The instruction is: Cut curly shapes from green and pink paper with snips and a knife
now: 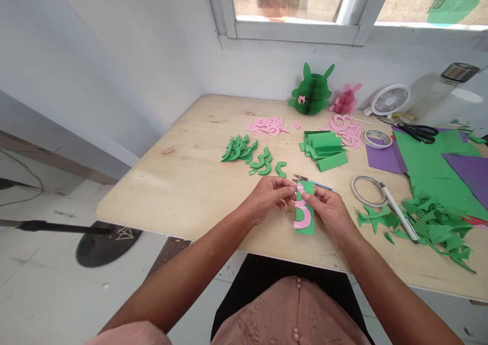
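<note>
A wavy pink paper cutout [304,218] lies on a folded green paper strip [310,228], upright in front of me at the table's front edge. My right hand [330,210] grips the strip from the right, its thumb pressing the cutout down. From the left, my left hand [272,195] pinches at the cutout's upper left edge, its fingertips closed there. Just behind the strip lie scissors [322,185] or a similar bladed tool, partly covered. Green wavy cutouts [263,162] and a single green arc [281,169] rest beyond my left hand.
Folded green strips [324,149], pink cutouts [269,126] and green cutouts [238,149] lie farther back. At right are tape rolls [356,192], a white pen [400,215], green scraps [442,228], black-handled scissors [423,133] and purple sheets [385,157]. Paper rabbits [314,98] and a fan [391,100] stand behind.
</note>
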